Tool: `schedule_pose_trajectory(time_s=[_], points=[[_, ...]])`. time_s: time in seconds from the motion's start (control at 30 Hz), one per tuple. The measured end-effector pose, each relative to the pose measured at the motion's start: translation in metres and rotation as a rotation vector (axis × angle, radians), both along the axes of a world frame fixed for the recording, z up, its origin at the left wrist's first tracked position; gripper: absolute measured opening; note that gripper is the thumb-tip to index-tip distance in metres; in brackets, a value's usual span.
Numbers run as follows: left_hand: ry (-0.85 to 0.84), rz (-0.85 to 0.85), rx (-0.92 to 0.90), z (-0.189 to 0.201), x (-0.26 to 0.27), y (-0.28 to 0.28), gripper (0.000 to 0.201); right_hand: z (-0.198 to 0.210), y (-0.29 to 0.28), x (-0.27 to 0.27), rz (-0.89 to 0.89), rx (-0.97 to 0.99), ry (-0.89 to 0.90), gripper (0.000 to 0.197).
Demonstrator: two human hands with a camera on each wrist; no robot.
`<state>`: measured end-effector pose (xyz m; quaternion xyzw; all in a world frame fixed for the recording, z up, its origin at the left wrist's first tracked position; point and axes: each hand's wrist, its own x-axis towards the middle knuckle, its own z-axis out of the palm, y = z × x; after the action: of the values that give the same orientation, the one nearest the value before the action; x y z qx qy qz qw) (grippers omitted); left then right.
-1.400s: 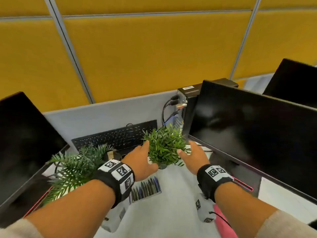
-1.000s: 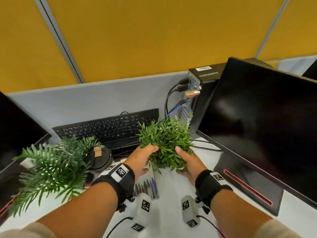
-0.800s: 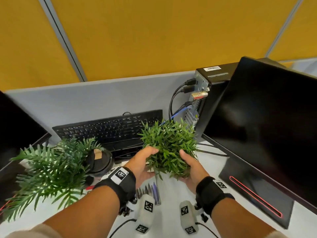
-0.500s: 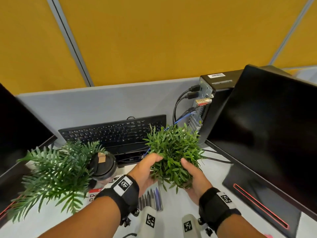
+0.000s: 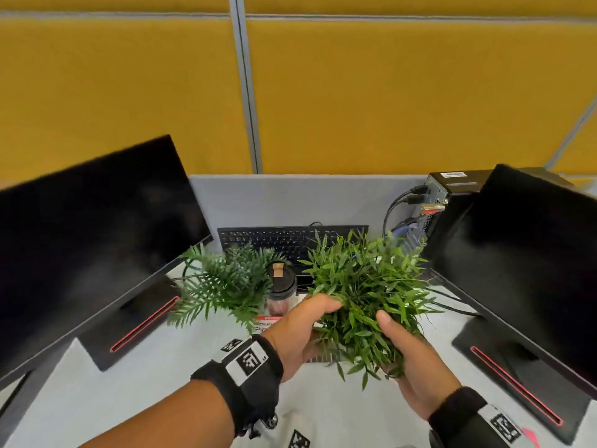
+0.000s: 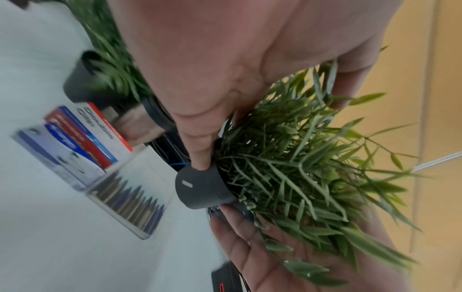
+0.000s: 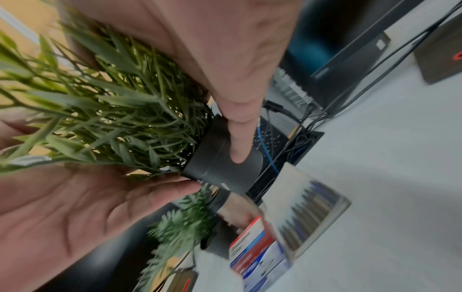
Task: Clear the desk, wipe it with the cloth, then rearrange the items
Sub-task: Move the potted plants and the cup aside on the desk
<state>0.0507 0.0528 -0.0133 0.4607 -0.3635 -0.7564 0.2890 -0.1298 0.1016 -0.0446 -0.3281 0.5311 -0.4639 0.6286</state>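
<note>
Both hands, left (image 5: pixel 298 334) & right (image 5: pixel 408 360), are now cupping the small potted plant (image 5: pixel 365 286) between them, fingers curled round its dark pot (image 6: pixel 202 187), carrying it clear of the desk (image 5: pixel 155 376). Earlier they were only reaching for it. Clearing is underway; pen box (image 6: pixel 130 199) w/ clip box (image 6: pixel 82 136) is still lying below the hands.

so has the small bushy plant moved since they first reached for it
Yes. The small bushy plant is off the desk, toward the person, farther from the keyboard.
</note>
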Motion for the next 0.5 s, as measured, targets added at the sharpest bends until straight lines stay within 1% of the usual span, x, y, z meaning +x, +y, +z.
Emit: schedule_pose_trajectory(time_s=[0.03,0.1,0.13,0.17,0.23,0.27,0.3,0.37,0.4,0.47,0.5], points=[[0.017,0.008,-0.007,0.009,0.017,0.012,0.026,0.007,0.009,0.015,0.023,-0.014,0.009,0.072],[0.031,0.032,-0.026,0.021,0.057,0.034,0.027,0.02,0.025,0.053,0.077,-0.038,0.013,0.083],[0.029,0.044,-0.03,0.024,0.077,0.044,0.029,0.024,0.032,0.072,0.099,-0.046,0.012,0.083],[0.012,0.061,-0.031,0.026,0.096,0.052,0.033,0.028,0.038,0.089,0.118,-0.052,0.011,0.078],[-0.017,0.111,-0.021,0.025,0.141,0.07,0.042,0.03,0.048,0.131,0.154,-0.059,-0.01,0.058],[-0.025,0.13,-0.019,0.024,0.162,0.078,0.039,0.029,0.052,0.151,0.17,-0.053,-0.014,0.051],[-0.033,0.154,-0.015,0.023,0.183,0.086,0.032,0.027,0.054,0.172,0.195,-0.042,-0.005,0.048],[-0.039,0.212,-0.002,0.019,0.224,0.097,0.018,0.021,0.056,0.214,0.264,-0.024,0.001,0.053],[-0.046,0.245,0.005,0.016,0.243,0.101,0.017,0.016,0.055,0.234,0.289,-0.016,-0.013,0.059],[-0.063,0.297,0.01,0.01,0.278,0.106,0.02,0.007,0.051,0.274,0.313,0.006,-0.037,0.067],[-0.074,0.315,0.012,0.007,0.292,0.106,0.025,0.003,0.048,0.29,0.322,0.021,-0.035,0.067]])
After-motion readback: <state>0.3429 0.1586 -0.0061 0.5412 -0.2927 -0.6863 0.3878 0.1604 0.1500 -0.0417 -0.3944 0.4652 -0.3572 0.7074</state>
